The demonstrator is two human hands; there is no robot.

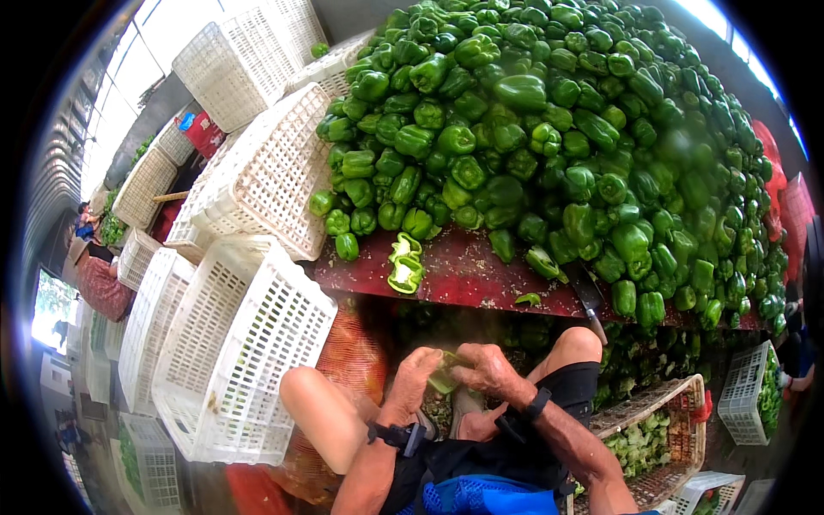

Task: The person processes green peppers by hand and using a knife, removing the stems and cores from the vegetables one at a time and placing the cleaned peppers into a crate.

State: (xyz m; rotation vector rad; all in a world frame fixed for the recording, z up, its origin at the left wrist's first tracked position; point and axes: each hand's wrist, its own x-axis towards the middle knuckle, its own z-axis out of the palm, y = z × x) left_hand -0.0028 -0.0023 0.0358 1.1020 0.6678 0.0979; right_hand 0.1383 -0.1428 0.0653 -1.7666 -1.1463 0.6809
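The left hand (pixel 415 374) and right hand (pixel 489 370) were close together, both closed on a pale green, glossy pepper (pixel 444 376) between them, below the near edge of the red, seed-strewn table (pixel 468 276); fingers hid its long axis. A dark-bladed knife (pixel 587 292) lay ahead and rightward, nearer the right hand, its handle slanting back over the edge.

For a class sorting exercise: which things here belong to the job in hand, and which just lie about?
Likely in the job:
green bell pepper piece, in left hand and right hand
heaped green bell peppers
knife
cut bell pepper on the red tabletop
crate of pale green pieces

Apparently lying about, upper left:
red bag
white plastic crates
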